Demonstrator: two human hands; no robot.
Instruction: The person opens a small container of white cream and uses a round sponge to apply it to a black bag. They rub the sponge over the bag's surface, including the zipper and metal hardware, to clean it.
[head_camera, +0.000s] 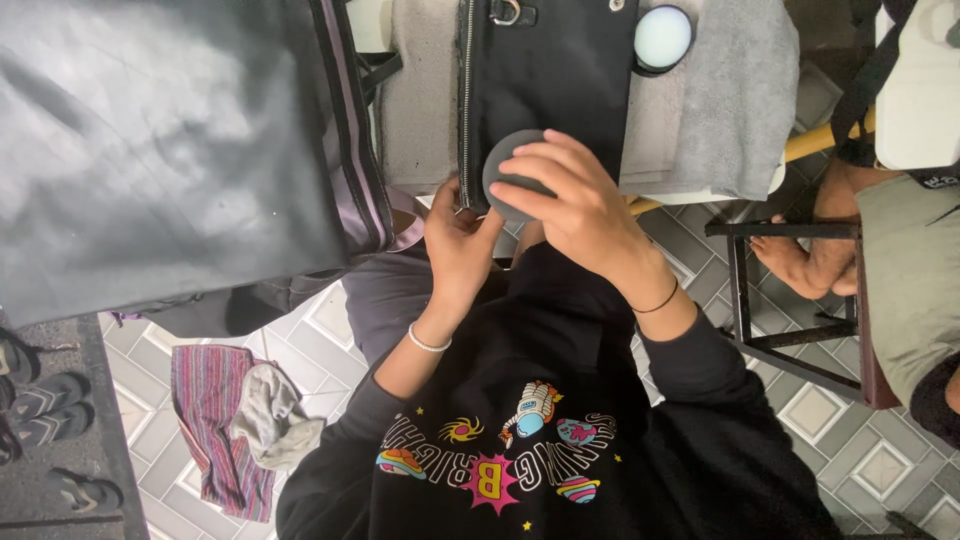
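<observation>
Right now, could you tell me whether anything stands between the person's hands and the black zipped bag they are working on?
Nothing visible does. The right hand presses a dark round pad straight onto the black bag, and the left hand touches the bag's lower edge by the zipper.

Sponge pad (508, 172): round, dark grey, flat against the black leather at its near edge, just right of the zipper.
Black leather piece (560, 75): flat panel with a silver zipper down its left side, lying on the grey cloth-covered table, reaching its near edge.
</observation>
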